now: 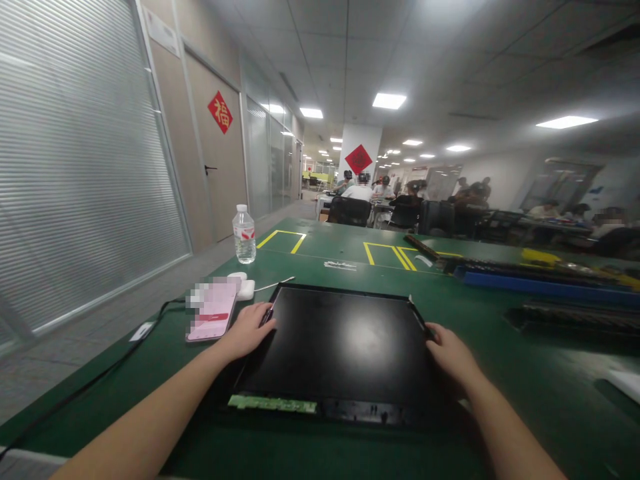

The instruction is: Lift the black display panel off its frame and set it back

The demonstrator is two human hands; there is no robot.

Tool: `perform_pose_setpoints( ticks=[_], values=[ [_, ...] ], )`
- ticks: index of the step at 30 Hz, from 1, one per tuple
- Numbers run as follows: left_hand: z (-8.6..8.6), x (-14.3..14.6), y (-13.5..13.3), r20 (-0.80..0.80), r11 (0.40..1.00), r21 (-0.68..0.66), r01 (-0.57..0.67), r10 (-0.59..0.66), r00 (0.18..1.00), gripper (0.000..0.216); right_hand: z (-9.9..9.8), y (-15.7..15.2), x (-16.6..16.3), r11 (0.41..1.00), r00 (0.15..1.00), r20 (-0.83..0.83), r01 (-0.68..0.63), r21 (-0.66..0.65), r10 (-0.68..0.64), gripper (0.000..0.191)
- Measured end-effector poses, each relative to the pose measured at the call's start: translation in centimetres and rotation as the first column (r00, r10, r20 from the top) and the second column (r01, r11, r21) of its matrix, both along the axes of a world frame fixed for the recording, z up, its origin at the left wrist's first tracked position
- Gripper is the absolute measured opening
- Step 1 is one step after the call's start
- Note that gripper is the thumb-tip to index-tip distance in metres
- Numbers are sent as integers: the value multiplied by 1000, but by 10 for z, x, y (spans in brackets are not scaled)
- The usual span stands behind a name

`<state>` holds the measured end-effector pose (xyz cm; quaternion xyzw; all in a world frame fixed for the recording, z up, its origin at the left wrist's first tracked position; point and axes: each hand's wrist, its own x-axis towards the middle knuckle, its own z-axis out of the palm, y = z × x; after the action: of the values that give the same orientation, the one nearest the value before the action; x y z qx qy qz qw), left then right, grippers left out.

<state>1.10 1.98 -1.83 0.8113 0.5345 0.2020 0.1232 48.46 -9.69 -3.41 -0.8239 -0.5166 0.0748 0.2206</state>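
A dark flat display panel [350, 340] lies face up in front of me, with a black frame round its glossy screen. Along its near edge runs a green circuit strip [273, 404]. My left hand [250, 330] grips the panel's left edge, with thumb and fingers about the frame. On the opposite side my right hand [447, 347] is closed on the right edge, and some of its fingertips are hidden behind the frame. Close to my left hand lies a pink phone [215, 317], partly blurred out.
The green table [200, 427] bears a water bottle [245, 237], a white earbud case [245, 287] and a black cable [100, 373] at left. At right are a blue strip [540, 287] and long dark parts [560, 320]. People sit at tables behind.
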Motion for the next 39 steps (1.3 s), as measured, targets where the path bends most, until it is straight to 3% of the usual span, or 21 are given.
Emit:
perform_pose_setpoints(
  ticks=[9, 14, 19, 25, 29, 32, 35, 39],
  values=[
    [11, 0, -2, -20, 1000, -1, -15, 15, 1000, 54, 5, 2, -1, 1000, 1000, -6, 17, -13, -17, 49],
    [29, 6, 2, -232, 990, -97, -102, 77, 970, 61, 16, 10, 7, 994, 997, -83, -3, -105, -6, 50],
    [22, 9, 6, -318, 992, -15, -129, 117, 941, 45, 18, 14, 13, 991, 995, -100, -21, -129, 8, 47],
    [8, 1, 7, -185, 998, 24, -65, 68, 980, 40, 5, 2, 11, 999, 992, -127, 10, 37, -5, 44],
    [13, 1, 7, -81, 997, 25, -72, 73, 994, 38, 6, -3, 6, 998, 993, -120, 4, 67, 4, 48],
    [22, 2, 3, 123, 993, -64, -101, 108, 987, 33, 8, -3, 4, 997, 993, -122, 13, 76, -4, 49],
    [33, 6, -8, 407, 949, -277, -148, 256, 877, 34, 7, -2, 5, 997, 992, -125, 17, 72, -8, 48],
    [44, 14, -20, 651, 803, -596, -7, 488, 582, 49, 5, 0, 8, 999, 995, -100, 16, 48, -11, 47]
  ],
)
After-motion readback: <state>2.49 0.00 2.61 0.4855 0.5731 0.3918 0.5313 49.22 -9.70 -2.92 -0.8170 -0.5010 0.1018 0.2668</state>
